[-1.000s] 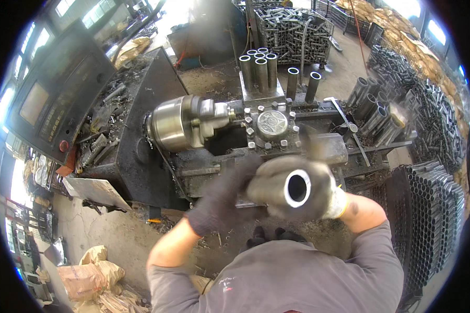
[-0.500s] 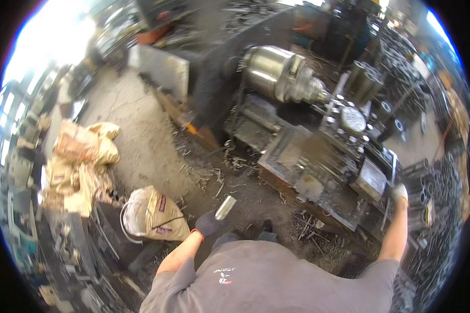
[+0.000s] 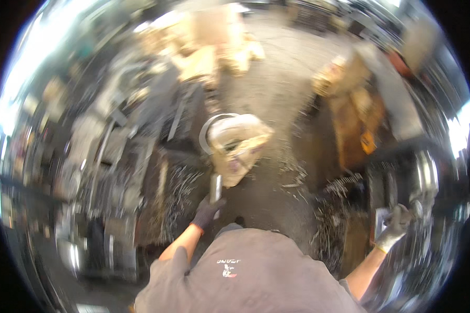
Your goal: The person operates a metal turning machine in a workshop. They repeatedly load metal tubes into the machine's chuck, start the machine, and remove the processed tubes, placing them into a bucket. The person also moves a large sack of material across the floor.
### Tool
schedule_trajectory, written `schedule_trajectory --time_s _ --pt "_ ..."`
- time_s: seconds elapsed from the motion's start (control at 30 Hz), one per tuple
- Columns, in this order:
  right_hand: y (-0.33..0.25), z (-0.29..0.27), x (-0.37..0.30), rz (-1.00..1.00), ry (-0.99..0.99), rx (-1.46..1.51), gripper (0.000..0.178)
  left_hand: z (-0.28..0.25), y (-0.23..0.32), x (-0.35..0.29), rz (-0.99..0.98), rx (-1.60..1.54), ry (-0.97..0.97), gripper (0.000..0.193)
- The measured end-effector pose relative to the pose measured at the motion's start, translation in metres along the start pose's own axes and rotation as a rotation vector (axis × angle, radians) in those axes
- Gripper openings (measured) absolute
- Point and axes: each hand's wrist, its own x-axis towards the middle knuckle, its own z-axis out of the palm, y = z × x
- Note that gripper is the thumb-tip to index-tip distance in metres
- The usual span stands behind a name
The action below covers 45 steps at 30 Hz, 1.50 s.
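Left third of the frame: blurred grey machinery and stacked metal stock (image 3: pixel 104 156), too smeared by camera motion to resolve. Lower centre-left: the left hand (image 3: pixel 208 211), in a dark work glove, is closed around the lower end of a short, silvery cylindrical metal tube (image 3: pixel 215 189), which points up the frame toward a pale, crumpled sack slumped in a round metal-rimmed container (image 3: pixel 237 143) on the swarf-strewn concrete floor (image 3: pixel 277 172); tube tip and sack appear near or overlapping, contact not determinable. Lower centre: the person's grey shirt. Right of centre: brown cardboard-like heaps (image 3: pixel 350 104). Lower right: the right hand (image 3: pixel 397 224), in a light grey glove, rests clamped on a part of a dark lathe-like machine (image 3: pixel 423 182); what exactly it grips cannot be told. The hands are well apart.

Step judged in hand: carrying the tube toward the sack-lined container. The next move would call for extending the left arm until the tube is above the opening, then releasing.

Against the frame half a second earlier, the view has swung leftward: the machine has shifted from upper right to the right edge, and the sack from lower left to centre
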Motion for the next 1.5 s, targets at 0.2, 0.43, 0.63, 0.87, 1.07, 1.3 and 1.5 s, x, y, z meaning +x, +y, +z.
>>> schedule_trajectory --time_s 0.2,0.43,0.63,0.87,1.07,1.3,1.5 --pt "-0.166 0.283 -0.057 0.125 -0.867 0.195 0.027 -0.102 0.058 -0.031 0.246 -0.064 0.576 0.072" --pt "-0.393 0.425 -0.163 -0.427 -1.455 0.497 0.037 -0.232 0.054 -0.062 0.419 0.012 1.04 0.044" --pt "-0.53 0.498 -0.221 -0.636 -1.841 0.676 0.046 -0.245 0.031 -0.052 0.078 -0.257 1.118 0.049" --pt "-0.623 0.569 -0.254 -0.711 -2.091 0.771 0.043 -0.236 0.058 -0.118 0.287 -0.221 1.529 0.055" --pt "-0.687 0.592 -0.292 -0.82 -2.132 0.877 0.046 -0.378 -0.004 -0.124 0.539 -0.944 1.277 0.054" --pt "-0.711 0.591 -0.321 -0.826 -2.208 0.824 0.049 -0.428 -0.009 -0.102 0.233 -0.609 1.693 0.029" --pt "-0.71 0.607 -0.323 -0.715 -2.218 0.837 0.047 -0.449 0.057 -0.136 -0.132 0.226 1.995 0.041"
